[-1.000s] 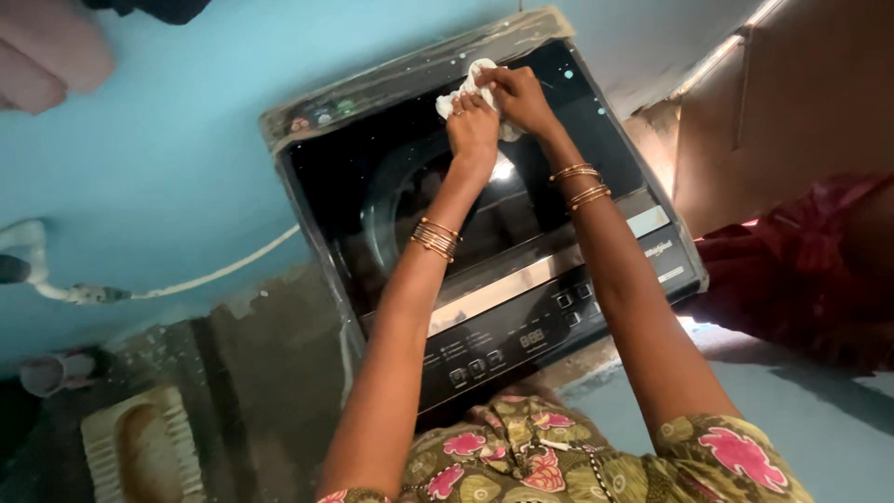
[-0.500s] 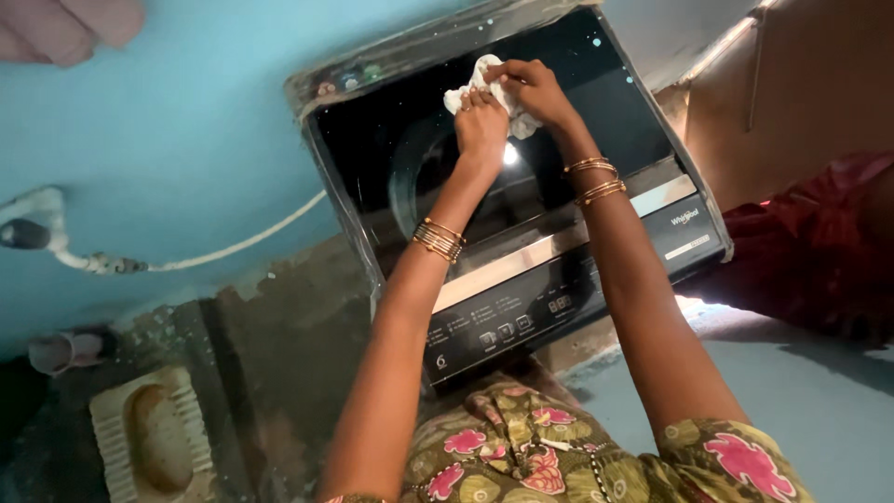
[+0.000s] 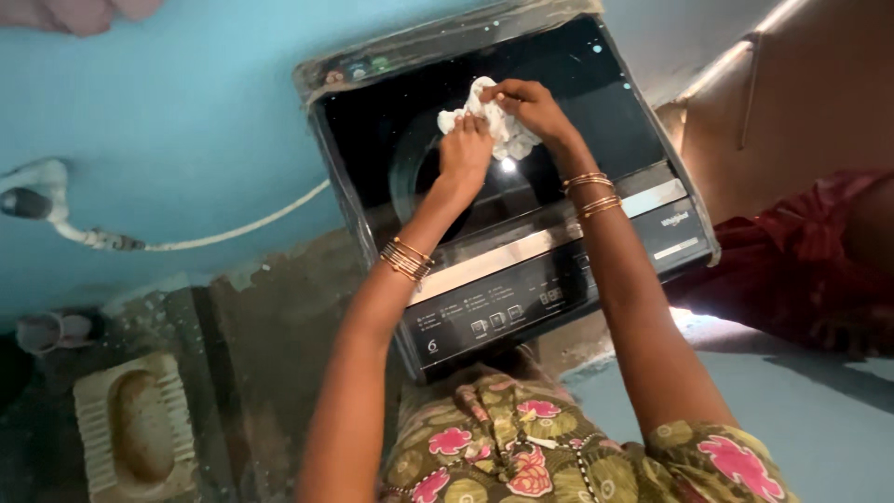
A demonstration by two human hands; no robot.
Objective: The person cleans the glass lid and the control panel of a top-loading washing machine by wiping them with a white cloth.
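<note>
Wall (image 3: 186,102): painted light blue, smooth, evenly lit. White hose (image 3: 233,228) runs across it from a white fitting (image 3: 33,191) at the left edge. Floor (image 3: 270,373): dark, stained and wet-looking along the foot of the wall. Ceramic squat toilet pan (image 3: 130,428), cream with ribbed footrests, set into the floor at lower left. Tan panel (image 3: 801,93) at upper right, bright light strip along its edge. Red cloth (image 3: 810,270) below it.

White cloth (image 3: 492,119) more bunched between both hands, drawn nearer over the dark lid (image 3: 577,102)
</note>
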